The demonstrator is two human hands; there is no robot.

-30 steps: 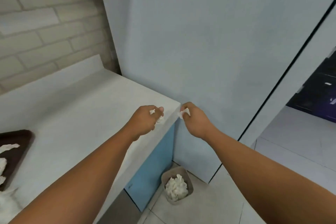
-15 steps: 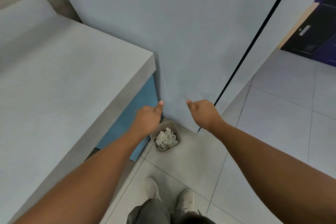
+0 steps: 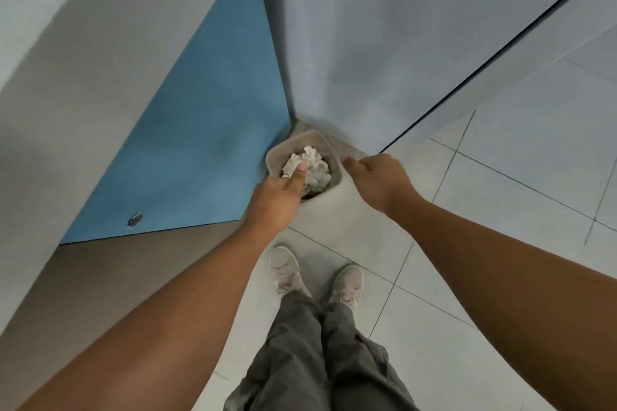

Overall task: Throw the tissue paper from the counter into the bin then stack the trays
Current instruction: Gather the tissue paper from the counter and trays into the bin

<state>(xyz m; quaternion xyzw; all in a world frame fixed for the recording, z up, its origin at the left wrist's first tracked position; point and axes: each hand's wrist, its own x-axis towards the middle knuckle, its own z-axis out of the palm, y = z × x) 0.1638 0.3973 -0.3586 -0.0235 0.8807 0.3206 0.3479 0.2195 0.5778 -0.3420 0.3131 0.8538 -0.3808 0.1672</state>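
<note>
Bin cornered (tissue inside) — left hand over rim, right hand beside; grips curled, contents unclear.

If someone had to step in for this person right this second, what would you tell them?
Left hand: over the bin, fingers curled; I cannot tell if it holds tissue.
Right hand: beside the bin, fingers curled, contents hidden.
Bin: on the floor in the corner, crumpled tissue inside.
Done: some tissue binned.
Left: drop anything held, then stack the trays, out of view here.
</note>
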